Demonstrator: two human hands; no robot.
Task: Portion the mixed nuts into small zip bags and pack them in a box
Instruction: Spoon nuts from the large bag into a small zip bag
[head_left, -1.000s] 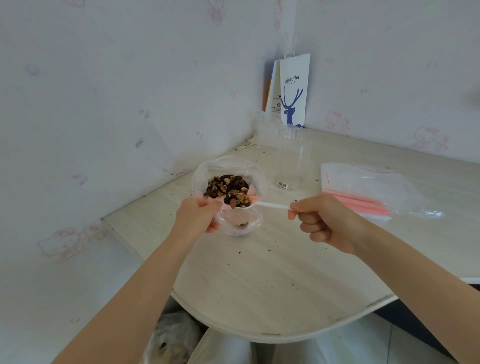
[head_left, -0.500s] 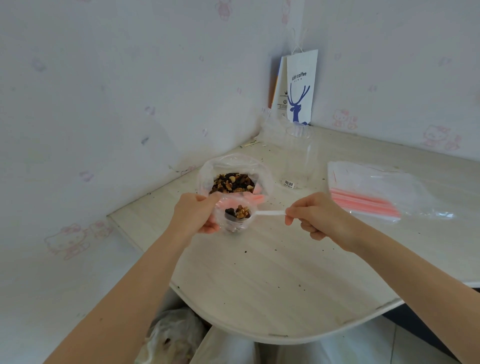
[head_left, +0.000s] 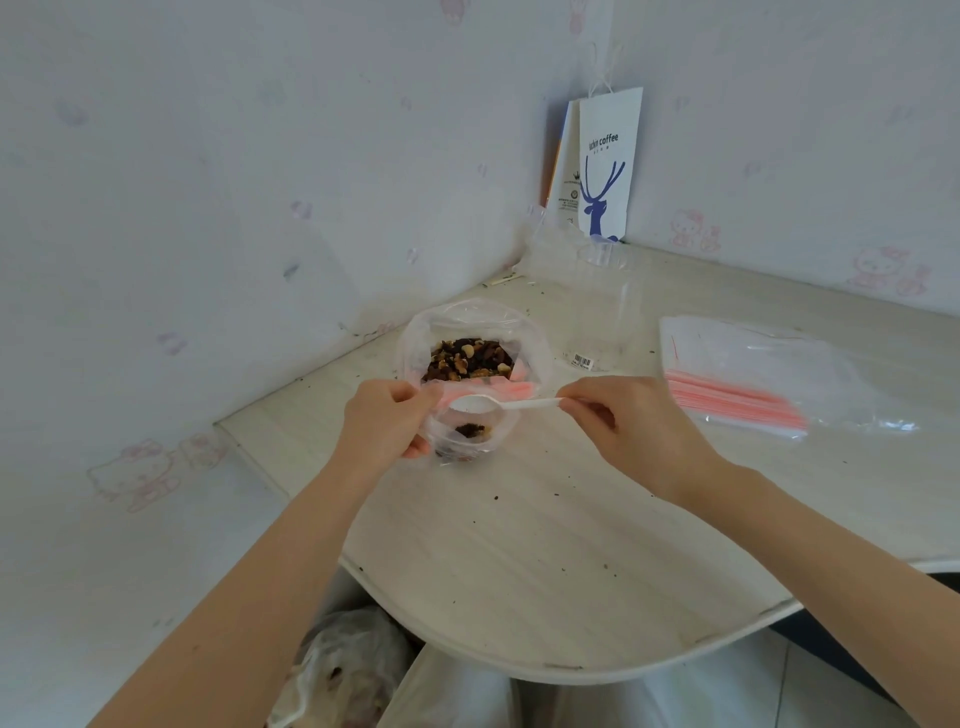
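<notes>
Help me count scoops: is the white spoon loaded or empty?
Empty: the white plastic spoon shows a bare bowl at the mouth of the small zip bag, whose bottom holds a few mixed nuts.

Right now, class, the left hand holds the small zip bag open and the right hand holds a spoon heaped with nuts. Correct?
No: in the head view the spoon in the right hand is empty. The left hand does hold the small zip bag open.
</notes>
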